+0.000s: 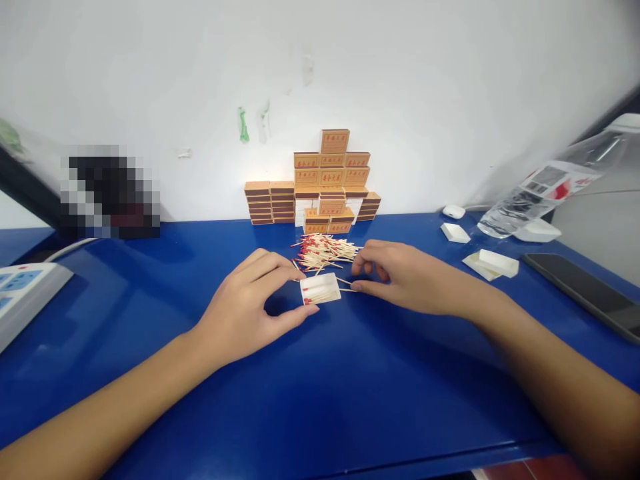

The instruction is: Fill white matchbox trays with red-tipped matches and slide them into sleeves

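Atop a blue tabletop [320, 400]: white tray [326, 279], long axis left-right, match heads [307, 301] leftward; left hand [245, 300] gripped it, right hand [395, 273] pinched matchsticks [346, 290]; tabletop stretched nearward to its edge [450, 461].

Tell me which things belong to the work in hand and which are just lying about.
Seemingly in use:
left hand, thumb and forefinger at a small white tray
right hand, at two matchsticks
loose match pile
stacked matchboxes, probably

Probably just lying about:
plastic bottle
dark phone
white device at far left
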A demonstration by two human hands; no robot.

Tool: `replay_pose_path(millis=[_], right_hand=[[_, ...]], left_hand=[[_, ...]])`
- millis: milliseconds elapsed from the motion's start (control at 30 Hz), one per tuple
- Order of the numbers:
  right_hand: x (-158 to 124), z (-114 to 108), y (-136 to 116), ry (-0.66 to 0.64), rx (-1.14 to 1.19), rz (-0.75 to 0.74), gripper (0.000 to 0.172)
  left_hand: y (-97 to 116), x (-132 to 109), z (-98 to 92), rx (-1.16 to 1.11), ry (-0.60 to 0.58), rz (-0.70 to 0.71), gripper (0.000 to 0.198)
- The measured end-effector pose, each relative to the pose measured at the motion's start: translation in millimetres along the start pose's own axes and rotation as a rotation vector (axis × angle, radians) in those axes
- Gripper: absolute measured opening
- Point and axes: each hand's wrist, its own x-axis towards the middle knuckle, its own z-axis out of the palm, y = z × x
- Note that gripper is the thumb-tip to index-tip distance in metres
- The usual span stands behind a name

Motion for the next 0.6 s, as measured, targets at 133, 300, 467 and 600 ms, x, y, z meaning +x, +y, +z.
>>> replay_pose_path(millis=[133,300,467,600], right_hand=[[3,7,-7,-0.036,0.070,-0.010,0.014],[4,11,-15,-0.077,0.080,-0.039,0.019],[2,8,-16,-0.112,0.062,-0.015,0.020],[0,4,-24,-0.031,0.069,-0.020,0.017]], left_hand=[[-2,0,0.4,-0.006,-0.041,-0.001,0.027],[-2,0,1.0,-0.003,-0.040,-0.020,0.027],[-4,-1,3.2,0.004,-0.099,-0.056,0.026],[-4,-3,5.7,-0.012,-0.144,-0.071,0.025]])
